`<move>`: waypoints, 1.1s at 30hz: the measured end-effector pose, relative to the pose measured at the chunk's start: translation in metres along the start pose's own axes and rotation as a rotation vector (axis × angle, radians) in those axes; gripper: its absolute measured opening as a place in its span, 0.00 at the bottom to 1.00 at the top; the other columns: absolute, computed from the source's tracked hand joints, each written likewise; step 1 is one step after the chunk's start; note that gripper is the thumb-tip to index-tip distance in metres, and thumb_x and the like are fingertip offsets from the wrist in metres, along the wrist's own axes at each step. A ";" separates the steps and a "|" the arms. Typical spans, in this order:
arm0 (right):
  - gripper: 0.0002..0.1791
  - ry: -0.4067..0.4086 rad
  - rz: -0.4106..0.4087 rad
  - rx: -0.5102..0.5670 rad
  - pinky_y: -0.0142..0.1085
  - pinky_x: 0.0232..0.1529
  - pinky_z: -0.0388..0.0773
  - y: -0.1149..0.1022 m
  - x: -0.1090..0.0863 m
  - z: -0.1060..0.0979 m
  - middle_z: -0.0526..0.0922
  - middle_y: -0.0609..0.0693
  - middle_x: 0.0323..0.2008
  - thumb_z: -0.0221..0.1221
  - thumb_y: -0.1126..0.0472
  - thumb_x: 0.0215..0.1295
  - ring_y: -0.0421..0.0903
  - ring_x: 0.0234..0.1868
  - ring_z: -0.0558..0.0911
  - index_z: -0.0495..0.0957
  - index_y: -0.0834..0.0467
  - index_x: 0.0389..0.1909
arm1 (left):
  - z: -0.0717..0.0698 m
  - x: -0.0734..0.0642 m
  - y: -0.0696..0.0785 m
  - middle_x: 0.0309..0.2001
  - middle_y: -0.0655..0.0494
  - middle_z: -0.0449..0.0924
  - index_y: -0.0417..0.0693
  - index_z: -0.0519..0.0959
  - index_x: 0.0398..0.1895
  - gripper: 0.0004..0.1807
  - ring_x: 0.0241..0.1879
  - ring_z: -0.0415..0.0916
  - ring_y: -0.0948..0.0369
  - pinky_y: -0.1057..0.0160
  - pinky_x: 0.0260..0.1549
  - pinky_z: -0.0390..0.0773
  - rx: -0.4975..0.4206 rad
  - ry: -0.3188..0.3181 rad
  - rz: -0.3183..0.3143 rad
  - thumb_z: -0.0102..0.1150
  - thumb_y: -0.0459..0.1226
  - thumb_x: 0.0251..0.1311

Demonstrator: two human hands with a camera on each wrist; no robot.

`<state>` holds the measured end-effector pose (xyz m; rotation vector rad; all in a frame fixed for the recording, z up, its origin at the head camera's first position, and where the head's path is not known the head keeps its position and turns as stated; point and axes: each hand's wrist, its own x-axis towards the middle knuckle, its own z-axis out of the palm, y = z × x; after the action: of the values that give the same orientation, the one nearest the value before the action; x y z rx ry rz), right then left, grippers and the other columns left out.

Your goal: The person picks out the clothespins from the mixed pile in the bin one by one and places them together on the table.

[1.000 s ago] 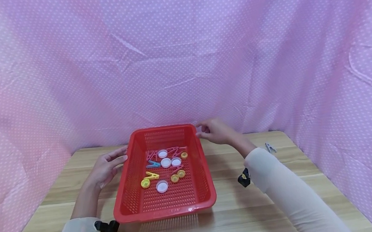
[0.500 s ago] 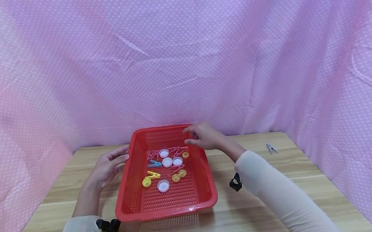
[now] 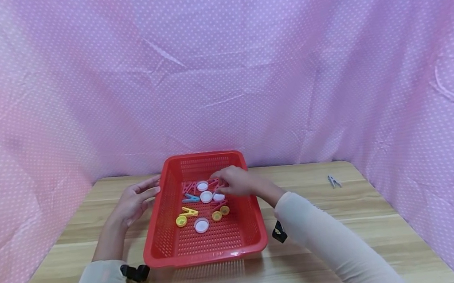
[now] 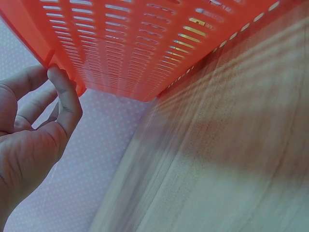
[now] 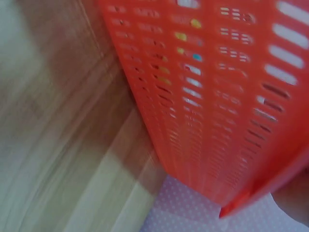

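A red perforated basket (image 3: 204, 259) sits on the wooden table. My left hand (image 3: 133, 204) pinches its left rim with thumb and finger, seen close in the left wrist view. Over the basket's far right part reaches my right hand (image 3: 236, 183), thumb and index finger apart, nothing held between them. Its thumb overlaps a white cap (image 3: 219, 197), and pink clothespins (image 3: 213, 181) lie by its fingertips. Elsewhere inside are more pink clothespins (image 3: 189, 188), a blue clothespin (image 3: 191, 198), a yellow clothespin (image 3: 189, 212), a yellow cap (image 3: 181, 221), amber caps (image 3: 217, 216) and white caps (image 3: 201, 225).
A grey clothespin (image 3: 333, 181) lies alone at the right back of the table (image 3: 317, 223). Pink polka-dot cloth (image 3: 221, 71) hangs behind and along both sides. In the right wrist view the basket's slotted side wall (image 5: 193, 96) fills the middle.
My right hand has come from outside the basket's far right corner, leftward over the rim and down among the caps and clothespins. The left hand stays at the left rim.
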<state>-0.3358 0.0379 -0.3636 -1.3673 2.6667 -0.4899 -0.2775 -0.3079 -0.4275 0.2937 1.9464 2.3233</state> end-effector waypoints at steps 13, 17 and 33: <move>0.22 -0.218 0.040 0.018 0.30 0.44 0.82 -0.005 0.011 0.019 0.86 0.51 0.49 0.68 0.63 0.66 0.42 0.44 0.82 0.82 0.56 0.61 | 0.000 0.002 0.001 0.54 0.56 0.83 0.27 0.59 0.75 0.34 0.49 0.84 0.63 0.61 0.47 0.86 0.014 0.019 -0.015 0.59 0.29 0.71; 0.24 -0.275 0.053 0.011 0.32 0.47 0.83 -0.007 0.013 0.023 0.85 0.51 0.50 0.69 0.63 0.64 0.43 0.46 0.82 0.81 0.54 0.62 | 0.000 0.002 0.001 0.54 0.56 0.83 0.27 0.58 0.75 0.34 0.49 0.84 0.63 0.60 0.47 0.86 0.015 0.018 -0.015 0.59 0.29 0.71; 0.32 -0.316 0.054 -0.020 0.39 0.57 0.82 -0.007 0.016 0.034 0.83 0.49 0.57 0.72 0.56 0.62 0.44 0.52 0.81 0.77 0.52 0.68 | -0.001 0.002 0.002 0.54 0.55 0.82 0.29 0.61 0.75 0.31 0.49 0.83 0.63 0.60 0.47 0.86 0.065 0.023 -0.025 0.58 0.30 0.73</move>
<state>-0.3321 0.0128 -0.3926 -1.2543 2.4482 -0.2197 -0.2791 -0.3087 -0.4254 0.2472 2.0274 2.2616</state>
